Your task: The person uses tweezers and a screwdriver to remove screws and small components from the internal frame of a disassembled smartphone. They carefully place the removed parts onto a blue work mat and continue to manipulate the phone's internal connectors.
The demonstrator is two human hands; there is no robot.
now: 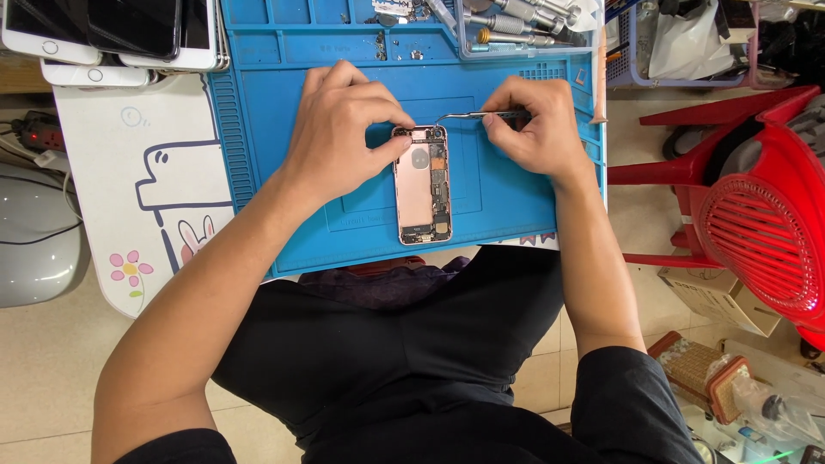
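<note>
Blue repair mat on desk; opened pink phone shell laid at its centre. Shell's top edge is pinched by left hand. Curved tweezers are gripped by right hand, tip at shell's top corner.

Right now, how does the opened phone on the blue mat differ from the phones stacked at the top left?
The opened phone lies alone on the blue mat, its rose-coloured shell and inner parts exposed. The stacked phones overlap off the mat, screens still fitted. The left hand steadies only the opened one; the right hand brings tweezers to it.
</note>
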